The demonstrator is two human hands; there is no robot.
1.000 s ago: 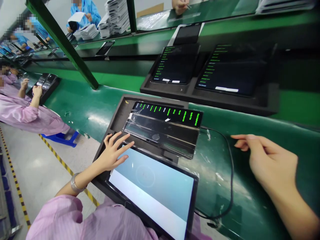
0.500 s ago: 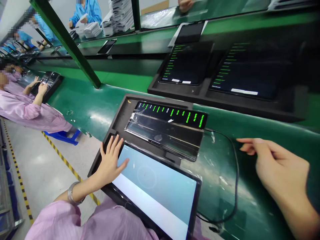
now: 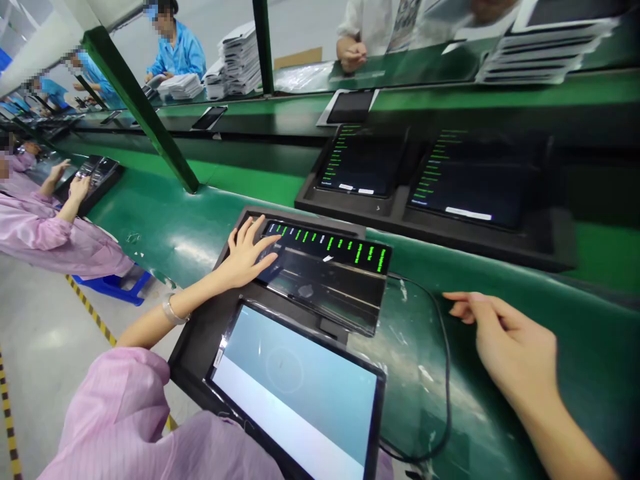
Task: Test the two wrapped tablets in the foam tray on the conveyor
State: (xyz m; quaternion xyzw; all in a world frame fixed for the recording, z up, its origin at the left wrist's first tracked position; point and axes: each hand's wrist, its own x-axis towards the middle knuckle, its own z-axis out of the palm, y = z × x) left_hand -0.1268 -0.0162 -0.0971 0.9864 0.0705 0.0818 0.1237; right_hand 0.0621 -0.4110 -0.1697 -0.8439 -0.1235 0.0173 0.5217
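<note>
My left hand (image 3: 250, 255), fingers spread, is over the left end of a tablet (image 3: 325, 280) whose dark screen shows green text lines; whether the fingertips touch the glass I cannot tell. Nearer to me lies a second tablet (image 3: 297, 387) with a lit pale blue and white screen. Both rest in a black tray (image 3: 200, 353). Over the green bench to the right is my right hand (image 3: 505, 340), its index finger pointing left and the other fingers curled, with nothing visible in it. A black cable (image 3: 449, 373) loops between that hand and the tablets.
Behind, another black tray (image 3: 345, 210) carries two tablets with green text. A green post (image 3: 145, 113) rises at the left of the bench (image 3: 165, 207). On the far line are stacked white sheets (image 3: 240, 60) and co-workers in blue. A co-worker in pink (image 3: 60, 227) works at the left.
My left hand has moved from the lit tablet's left edge up to the dark tablet with green text. My right hand keeps its pose. The view has shifted somewhat.
</note>
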